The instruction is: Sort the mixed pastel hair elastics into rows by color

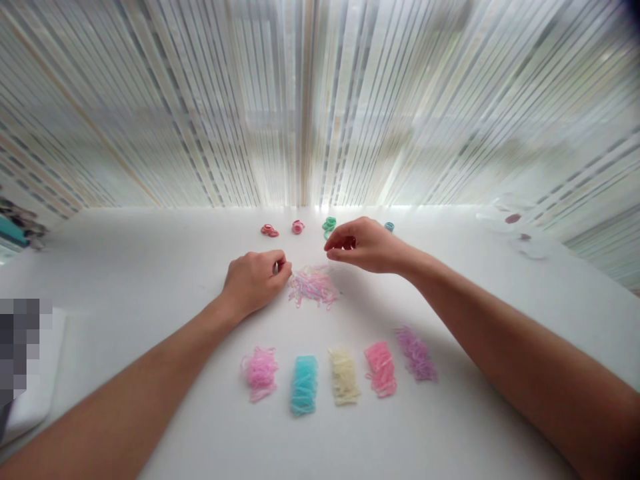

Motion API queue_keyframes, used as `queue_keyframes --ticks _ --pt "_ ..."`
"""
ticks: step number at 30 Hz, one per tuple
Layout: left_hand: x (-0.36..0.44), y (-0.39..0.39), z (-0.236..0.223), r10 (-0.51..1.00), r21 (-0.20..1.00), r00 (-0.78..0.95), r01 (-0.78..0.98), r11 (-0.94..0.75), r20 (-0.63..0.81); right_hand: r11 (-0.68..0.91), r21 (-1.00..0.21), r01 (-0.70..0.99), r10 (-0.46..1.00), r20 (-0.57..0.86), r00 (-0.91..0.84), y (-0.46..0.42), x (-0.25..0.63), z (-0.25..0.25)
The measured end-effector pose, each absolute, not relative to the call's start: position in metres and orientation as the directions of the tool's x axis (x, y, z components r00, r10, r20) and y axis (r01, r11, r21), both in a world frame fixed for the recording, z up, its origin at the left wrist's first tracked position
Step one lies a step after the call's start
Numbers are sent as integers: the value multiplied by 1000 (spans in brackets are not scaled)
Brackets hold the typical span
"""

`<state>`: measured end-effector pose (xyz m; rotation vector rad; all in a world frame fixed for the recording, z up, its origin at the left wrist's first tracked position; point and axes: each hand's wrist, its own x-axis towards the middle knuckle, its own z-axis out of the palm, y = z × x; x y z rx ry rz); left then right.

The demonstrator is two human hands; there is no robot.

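Note:
My left hand point(257, 283) rests on the white table with its fingers curled and thumb and forefinger pressed together, at the left edge of a loose pile of pale pink and lilac thin bands point(314, 285). Above the table, up and to the right of that pile, my right hand point(365, 245) is closed in a pinch. Whatever either hand may hold is too small to make out. Just behind the right fingertips lies a cluster of green rings point(329, 225). To its left are a pink coil point(298, 227) and some red rings point(269, 231).
Nearer me lies a row of band piles: pink point(261, 373), turquoise point(304, 385), cream point(344, 377), coral pink point(381, 370) and purple point(417, 355). A teal coil point(389, 227) sits behind my right wrist. Clear round items point(531, 245) stand far right. A striped string curtain point(305, 107) hangs behind.

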<state>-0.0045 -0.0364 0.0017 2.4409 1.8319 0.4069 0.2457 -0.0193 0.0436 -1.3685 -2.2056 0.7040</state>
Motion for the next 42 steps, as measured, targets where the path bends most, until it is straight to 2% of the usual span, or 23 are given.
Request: queue_keyframes --ticks 5,9,15,34,42 --pt "-4 -36 0 955 221 246 934 -280 168 501 -542 675 851 166 -498 -16 241 27" --pt "-4 -36 -2 959 234 228 936 -264 169 539 -539 647 823 175 -540 -15 244 20" --pt "-3 -36 -1 964 244 215 937 -249 159 530 -544 650 814 111 -570 -15 243 17" --pt "-2 -36 0 962 242 217 937 -253 167 540 -495 680 822 136 -553 -18 246 27" --pt "-2 -36 0 962 244 218 936 -253 164 505 -493 709 840 93 -534 -19 253 39"
